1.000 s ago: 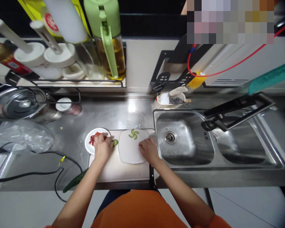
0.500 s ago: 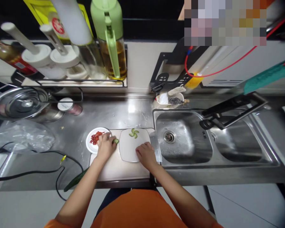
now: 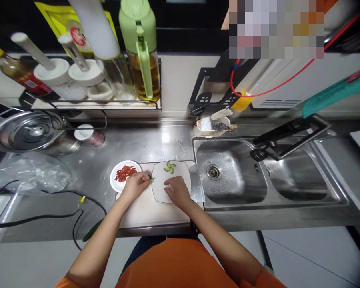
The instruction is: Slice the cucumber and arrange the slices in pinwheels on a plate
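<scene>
Fingers (image 3: 143,178) pinch cucumber (image 3: 150,177) between two pale plates (image 3: 159,193).

A bright reflection (image 3: 166,137) gleams on the stainless counter (image 3: 129,140) beside a double sink (image 3: 232,194), below a pale wall (image 3: 180,80).

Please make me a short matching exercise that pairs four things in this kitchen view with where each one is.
Things
1. Cucumber slices
2. Chopped red pieces
3. Green-topped oil dispenser
4. Drain strainer

Places
A. In the left sink basin
B. On the round white plate
C. On the black-railed rack
D. On the squarish white plate

Pairs: 1-D, 2-B, 3-C, 4-A.
</scene>
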The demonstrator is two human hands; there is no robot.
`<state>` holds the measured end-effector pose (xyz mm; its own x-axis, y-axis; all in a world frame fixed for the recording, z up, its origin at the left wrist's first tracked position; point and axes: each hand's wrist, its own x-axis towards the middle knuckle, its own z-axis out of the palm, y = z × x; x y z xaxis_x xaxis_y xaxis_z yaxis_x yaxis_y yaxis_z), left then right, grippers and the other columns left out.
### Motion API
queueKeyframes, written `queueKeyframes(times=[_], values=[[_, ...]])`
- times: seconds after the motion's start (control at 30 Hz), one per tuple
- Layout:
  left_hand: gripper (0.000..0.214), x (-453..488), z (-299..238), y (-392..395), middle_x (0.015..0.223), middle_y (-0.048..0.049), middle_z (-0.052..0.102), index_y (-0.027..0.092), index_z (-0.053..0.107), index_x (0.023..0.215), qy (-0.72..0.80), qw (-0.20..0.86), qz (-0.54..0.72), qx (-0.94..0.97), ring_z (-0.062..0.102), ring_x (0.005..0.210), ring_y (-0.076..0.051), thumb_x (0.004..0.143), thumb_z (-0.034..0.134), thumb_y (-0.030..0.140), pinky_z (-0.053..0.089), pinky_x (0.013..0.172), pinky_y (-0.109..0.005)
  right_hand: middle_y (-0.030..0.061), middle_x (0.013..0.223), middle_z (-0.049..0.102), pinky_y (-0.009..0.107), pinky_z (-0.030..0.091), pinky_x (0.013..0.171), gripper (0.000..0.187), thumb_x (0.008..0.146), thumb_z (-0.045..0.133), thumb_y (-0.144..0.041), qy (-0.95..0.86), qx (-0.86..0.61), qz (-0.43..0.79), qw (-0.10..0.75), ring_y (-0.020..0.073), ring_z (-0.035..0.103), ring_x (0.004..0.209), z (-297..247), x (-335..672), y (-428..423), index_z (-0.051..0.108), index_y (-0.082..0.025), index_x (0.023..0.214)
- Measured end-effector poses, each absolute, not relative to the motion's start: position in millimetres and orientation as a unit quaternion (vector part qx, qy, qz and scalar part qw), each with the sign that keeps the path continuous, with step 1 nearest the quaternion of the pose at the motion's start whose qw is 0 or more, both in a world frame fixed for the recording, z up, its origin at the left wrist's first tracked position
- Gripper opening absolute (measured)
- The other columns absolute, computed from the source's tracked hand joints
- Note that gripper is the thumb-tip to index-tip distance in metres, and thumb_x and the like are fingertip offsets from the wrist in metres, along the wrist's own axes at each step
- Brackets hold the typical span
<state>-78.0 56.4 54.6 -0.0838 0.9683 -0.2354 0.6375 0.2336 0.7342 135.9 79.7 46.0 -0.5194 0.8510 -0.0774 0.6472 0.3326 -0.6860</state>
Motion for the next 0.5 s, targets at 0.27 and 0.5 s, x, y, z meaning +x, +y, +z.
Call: queueKeyframes(times=[0.27, 0.5], values=[[0.03, -41.3, 64.2, 56.6, 0.074, -0.0003, 0.066, 0.018, 0.063, 0.085, 0.64, 0.53, 0.314, 0.458, 0.058, 0.067, -0.012, 0.067, 0.069, 0.041, 0.041, 0.062, -0.021, 0.001, 0.077, 0.067, 0.029, 0.041, 0.075, 0.01, 0.082, 0.057, -0.023, -0.732, -0.509, 0.417, 0.179, 0.0177, 0.055, 0.087, 61.3, 125.8, 87.3, 0.067, -0.023, 0.08], [0.039, -13.3, 49.6, 50.3, 0.072, -0.0065, 0.066, 0.013, 0.061, 0.09, 0.58, 0.739, 0.323, 0.113, 0.061, 0.062, -0.012, 0.079, 0.059, 0.05, 0.039, 0.05, -0.018, -0.001, 0.073, 0.064, 0.025, 0.042, 0.068, 0.013, 0.075, 0.06, -0.031, -0.588, -0.516, 0.583, 0.22, 0.0129, 0.056, 0.071, 67.3, 149.6, 92.5, 0.065, -0.018, 0.074]])
